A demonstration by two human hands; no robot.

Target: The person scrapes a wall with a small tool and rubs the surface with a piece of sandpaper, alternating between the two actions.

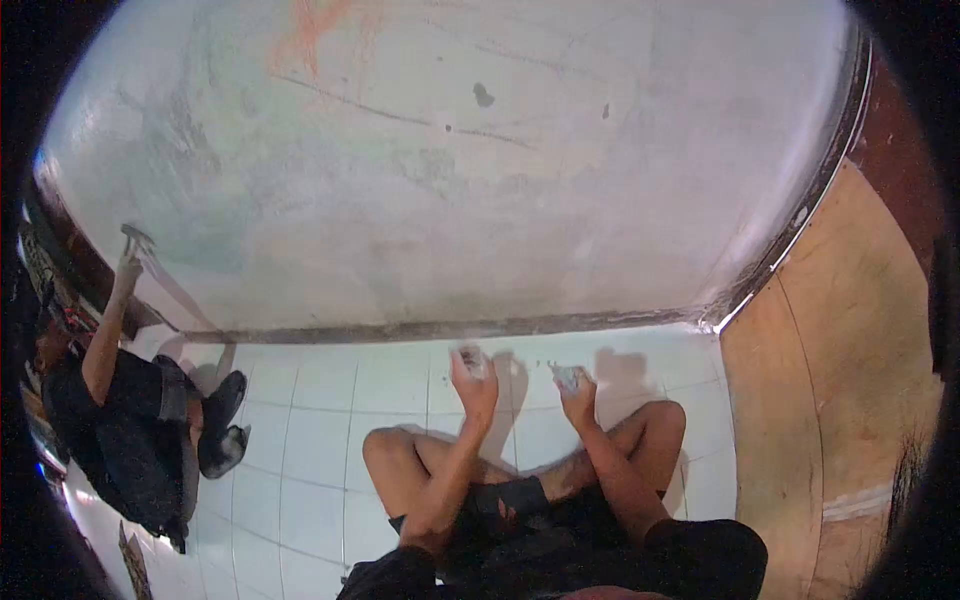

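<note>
Both my hands are out over the white tiled floor, in front of my crossed legs. My left hand (477, 385) has its fingers closed around a small whitish piece with a dark patch (471, 359); its kind is too blurred to name. To the right, my right hand (578, 401) is closed on a small pale grey, crumpled-looking piece (568, 379), whose kind I also cannot make out. A few dark crumbs lie on the tiles near both hands. The hands are apart, each casting a shadow on the tiles.
Ahead stands a pale, stained wall (480, 220) with a dark strip along its foot. At the left, another person (125, 420) in dark clothes holds a tool (136, 238) against the wall. A tan wooden panel (790, 390) stands on the right.
</note>
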